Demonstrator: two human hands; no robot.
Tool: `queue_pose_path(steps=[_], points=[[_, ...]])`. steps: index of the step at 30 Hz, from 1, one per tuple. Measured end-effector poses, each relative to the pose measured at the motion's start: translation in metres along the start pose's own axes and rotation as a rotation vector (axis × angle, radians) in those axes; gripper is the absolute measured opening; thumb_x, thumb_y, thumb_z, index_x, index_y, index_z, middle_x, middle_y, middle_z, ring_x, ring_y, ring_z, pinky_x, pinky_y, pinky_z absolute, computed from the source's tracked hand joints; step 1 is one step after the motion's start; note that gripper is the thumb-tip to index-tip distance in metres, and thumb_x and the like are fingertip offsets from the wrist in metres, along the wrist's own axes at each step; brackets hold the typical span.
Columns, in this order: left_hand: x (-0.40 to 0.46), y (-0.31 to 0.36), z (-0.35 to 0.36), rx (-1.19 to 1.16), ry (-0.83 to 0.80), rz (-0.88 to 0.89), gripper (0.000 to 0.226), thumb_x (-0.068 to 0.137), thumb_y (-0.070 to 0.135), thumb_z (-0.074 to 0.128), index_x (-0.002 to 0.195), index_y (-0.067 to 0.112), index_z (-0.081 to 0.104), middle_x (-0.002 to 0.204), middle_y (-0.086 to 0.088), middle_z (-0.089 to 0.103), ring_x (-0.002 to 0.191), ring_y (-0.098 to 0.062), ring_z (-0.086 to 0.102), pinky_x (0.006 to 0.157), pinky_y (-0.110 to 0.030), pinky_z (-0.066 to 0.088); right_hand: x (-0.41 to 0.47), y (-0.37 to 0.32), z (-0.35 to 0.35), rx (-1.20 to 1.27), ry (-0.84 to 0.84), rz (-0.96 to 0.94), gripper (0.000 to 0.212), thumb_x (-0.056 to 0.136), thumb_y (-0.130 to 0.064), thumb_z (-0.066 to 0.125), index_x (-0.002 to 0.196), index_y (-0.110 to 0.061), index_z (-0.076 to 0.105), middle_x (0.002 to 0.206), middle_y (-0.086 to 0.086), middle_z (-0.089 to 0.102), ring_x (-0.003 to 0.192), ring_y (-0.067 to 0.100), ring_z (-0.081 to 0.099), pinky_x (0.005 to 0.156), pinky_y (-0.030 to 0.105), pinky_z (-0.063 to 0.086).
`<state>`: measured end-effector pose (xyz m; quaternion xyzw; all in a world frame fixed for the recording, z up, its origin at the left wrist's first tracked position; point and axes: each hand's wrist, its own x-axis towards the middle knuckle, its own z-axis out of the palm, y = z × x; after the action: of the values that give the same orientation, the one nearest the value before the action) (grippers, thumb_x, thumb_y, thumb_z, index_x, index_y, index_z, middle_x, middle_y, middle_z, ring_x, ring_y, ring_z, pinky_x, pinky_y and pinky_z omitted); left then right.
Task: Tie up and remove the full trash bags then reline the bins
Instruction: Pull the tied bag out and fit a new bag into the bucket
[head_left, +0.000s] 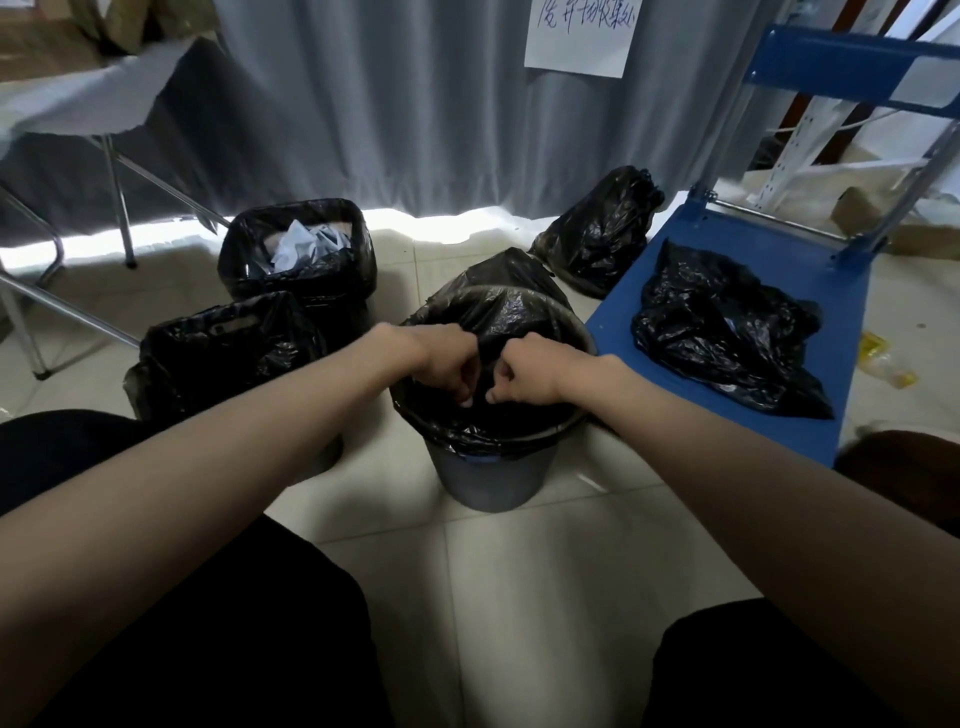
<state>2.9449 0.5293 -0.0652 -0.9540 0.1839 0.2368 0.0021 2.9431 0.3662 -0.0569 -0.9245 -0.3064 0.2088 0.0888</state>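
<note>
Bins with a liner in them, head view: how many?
3. Round grey bin in the centre, both hands at its liner. Square bin behind it on the left, paper inside. A third bin at near left, fully bag-covered. Others may be hidden.

Grey curtain (415, 104), paper sign (576, 36), blue cart (753, 260)

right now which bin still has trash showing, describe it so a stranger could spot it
Start at the grey curtain along the back. On the floor just in front of it, left of centre, stands a square bin lined in black. Unlike the other black bags around it, its top is open, with pale crumpled paper showing.
</note>
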Motion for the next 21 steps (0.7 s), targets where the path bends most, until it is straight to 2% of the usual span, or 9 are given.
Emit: queue_pose_path(steps=[3,6,8,12,16,19,21], points=[[-0.023,-0.004,-0.003,-0.146,-0.002,0.078,0.015,0.066,0.037,0.085,0.077,0.033,0.076,0.072,0.016,0.071,0.068,0.004,0.06,0.073,-0.021,0.048,-0.011,-0.006,0.003,0.103,-0.009,-0.082,0.029,0.082,-0.046,0.071,0.072,-0.02,0.076,0.065,-0.008,0.069,0.075,0.01,0.065,0.072,0.032,0.053],[-0.043,-0.004,0.001,-0.146,-0.016,0.102,0.027,0.058,0.044,0.088,0.079,0.033,0.076,0.067,0.021,0.069,0.061,0.008,0.058,0.065,-0.015,0.047,-0.022,-0.007,0.009,0.048,0.039,-0.104,0.036,0.068,-0.062,0.071,0.065,-0.026,0.071,0.059,-0.014,0.063,0.07,0.005,0.061,0.058,0.027,0.045],[-0.052,0.0,0.008,-0.075,0.035,0.13,0.03,0.059,0.047,0.087,0.083,0.031,0.076,0.073,0.018,0.07,0.066,0.003,0.061,0.067,-0.02,0.05,-0.026,-0.007,0.011,-0.023,-0.001,-0.128,0.032,0.063,-0.059,0.074,0.07,-0.028,0.07,0.065,-0.014,0.065,0.073,0.006,0.062,0.059,0.026,0.045],[-0.06,0.019,0.025,0.111,0.232,0.13,0.032,0.068,0.056,0.072,0.08,0.025,0.071,0.083,0.007,0.069,0.075,-0.017,0.064,0.063,-0.027,0.05,-0.031,-0.005,0.014,-0.139,-0.044,-0.17,0.019,0.066,-0.036,0.077,0.078,-0.025,0.066,0.072,-0.013,0.064,0.073,0.009,0.06,0.058,0.026,0.042],[-0.059,0.035,0.035,0.282,0.337,0.144,0.034,0.071,0.051,0.064,0.082,0.019,0.067,0.089,0.0,0.068,0.08,-0.027,0.065,0.066,-0.033,0.05,-0.038,0.0,0.022,-0.203,-0.016,-0.182,0.018,0.071,-0.023,0.073,0.079,-0.024,0.056,0.077,-0.009,0.057,0.074,0.016,0.058,0.053,0.028,0.035],[-0.052,0.043,0.044,0.421,0.37,0.178,0.037,0.073,0.049,0.06,0.096,0.021,0.066,0.099,0.002,0.068,0.092,-0.025,0.066,0.079,-0.032,0.044,-0.041,0.006,0.032,-0.328,0.078,-0.179,0.02,0.075,-0.026,0.069,0.08,-0.025,0.05,0.076,-0.008,0.048,0.079,0.024,0.06,0.056,0.03,0.034],[-0.045,0.044,0.049,0.491,0.369,0.193,0.038,0.075,0.051,0.059,0.1,0.022,0.066,0.103,0.003,0.068,0.098,-0.023,0.066,0.086,-0.032,0.042,-0.044,0.014,0.031,-0.378,0.123,-0.12,0.031,0.074,-0.042,0.074,0.078,-0.025,0.048,0.075,-0.008,0.047,0.077,0.023,0.058,0.058,0.031,0.033]])
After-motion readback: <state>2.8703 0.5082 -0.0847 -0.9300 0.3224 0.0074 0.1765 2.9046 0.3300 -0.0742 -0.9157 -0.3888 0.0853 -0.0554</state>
